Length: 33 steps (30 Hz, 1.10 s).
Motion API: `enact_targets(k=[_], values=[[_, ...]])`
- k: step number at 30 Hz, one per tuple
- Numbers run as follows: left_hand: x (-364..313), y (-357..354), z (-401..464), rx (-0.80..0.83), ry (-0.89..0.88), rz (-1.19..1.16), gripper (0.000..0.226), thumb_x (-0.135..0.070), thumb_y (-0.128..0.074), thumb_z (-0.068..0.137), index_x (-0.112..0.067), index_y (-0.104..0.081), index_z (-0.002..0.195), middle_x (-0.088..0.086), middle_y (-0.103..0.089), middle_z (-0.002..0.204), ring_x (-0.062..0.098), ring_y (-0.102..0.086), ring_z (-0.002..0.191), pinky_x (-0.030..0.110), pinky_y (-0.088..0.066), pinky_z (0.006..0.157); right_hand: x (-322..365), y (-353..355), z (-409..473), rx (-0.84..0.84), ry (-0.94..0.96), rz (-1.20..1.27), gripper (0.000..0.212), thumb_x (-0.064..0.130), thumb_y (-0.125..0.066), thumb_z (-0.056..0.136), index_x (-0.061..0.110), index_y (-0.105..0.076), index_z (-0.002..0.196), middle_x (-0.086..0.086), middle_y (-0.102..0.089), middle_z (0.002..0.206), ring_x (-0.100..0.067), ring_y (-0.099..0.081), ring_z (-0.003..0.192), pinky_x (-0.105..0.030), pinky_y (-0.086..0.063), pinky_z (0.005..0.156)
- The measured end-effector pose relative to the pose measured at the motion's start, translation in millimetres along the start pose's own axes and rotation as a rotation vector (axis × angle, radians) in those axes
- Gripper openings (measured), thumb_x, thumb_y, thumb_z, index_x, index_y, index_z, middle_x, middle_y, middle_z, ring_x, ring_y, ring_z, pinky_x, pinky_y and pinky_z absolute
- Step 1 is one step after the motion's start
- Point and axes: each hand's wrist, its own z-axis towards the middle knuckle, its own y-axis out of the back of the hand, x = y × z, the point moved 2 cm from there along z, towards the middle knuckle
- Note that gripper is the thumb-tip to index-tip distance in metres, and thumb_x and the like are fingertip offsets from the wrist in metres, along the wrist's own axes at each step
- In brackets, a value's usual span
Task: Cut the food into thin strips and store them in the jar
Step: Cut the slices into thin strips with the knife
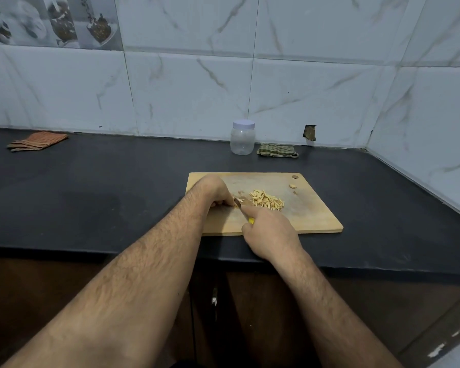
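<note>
cutting board (314, 219) | left hand (213, 191) pinching, seemingly, a food piece mid-board | right hand (270, 232) gripping knife (240, 202) beside | strips (267, 200) lying right | jar (242, 137) standing behind, lidded

Pale thin strips (267, 200) heaped mid-board; lidded clear jar (242, 138) upright behind.

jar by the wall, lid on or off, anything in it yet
Lid on, empty: the white lid caps the upright jar, and its clear body shows nothing inside.
</note>
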Motion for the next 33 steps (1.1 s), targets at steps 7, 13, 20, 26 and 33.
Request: enact_targets(k=[7, 13, 20, 26, 33], values=[[0.0, 0.0, 0.1, -0.007, 0.0, -0.001, 0.019, -0.033, -0.074, 0.086, -0.017, -0.064, 0.087, -0.001, -0.052, 0.07, 0.014, -0.046, 0.067, 0.026, -0.041, 0.064, 3.3, 1.3, 3.1, 0.039, -0.021, -0.038, 0.058, 0.017, -0.043, 0.093, 0.036, -0.042, 0.148, 0.004, -0.052, 0.145, -0.021, -0.05, 0.127, -0.035, -0.046, 0.101], [1.2, -0.9, -1.2, -0.036, -0.017, -0.009, 0.022, -0.031, -0.075, 0.085, -0.015, -0.062, 0.08, 0.0, -0.056, 0.074, 0.017, -0.05, 0.074, 0.028, -0.043, 0.069, 3.1, 0.4, -5.1, 0.024, -0.012, -0.079, 0.054, 0.016, -0.043, 0.095, 0.036, -0.045, 0.145, 0.001, -0.056, 0.139, -0.023, -0.053, 0.121, -0.034, -0.047, 0.09], [2.9, -2.7, -7.8, -0.083, -0.043, -0.035, 0.022, -0.032, -0.077, 0.082, -0.014, -0.064, 0.079, 0.001, -0.056, 0.071, 0.017, -0.049, 0.063, 0.029, -0.042, 0.063, -2.9, 2.2, -14.2, 0.007, -0.035, -0.077, 0.055, 0.019, -0.041, 0.096, 0.039, -0.041, 0.148, 0.002, -0.056, 0.14, -0.022, -0.052, 0.123, -0.034, -0.046, 0.092], [11.6, -2.2, -15.1, -0.108, -0.155, -0.127, 0.026, -0.024, -0.076, 0.085, -0.006, -0.075, 0.103, 0.009, -0.073, 0.103, 0.024, -0.062, 0.088, 0.037, -0.052, 0.087, -4.2, 5.6, -8.8, 0.008, -0.086, -0.017, 0.057, 0.017, -0.043, 0.094, 0.034, -0.042, 0.148, 0.003, -0.054, 0.143, -0.022, -0.051, 0.127, -0.035, -0.045, 0.1], [38.6, 6.2, -16.9, -0.188, -0.196, -0.508, 0.017, -0.007, -0.054, 0.097, -0.011, -0.067, 0.087, 0.004, -0.061, 0.069, 0.012, -0.05, 0.053, 0.024, -0.048, 0.053, 9.6, 2.0, -5.3, 0.026, 0.0, -0.008, 0.056, 0.02, -0.044, 0.094, 0.035, -0.043, 0.148, 0.003, -0.051, 0.146, -0.023, -0.049, 0.13, -0.036, -0.044, 0.102]])
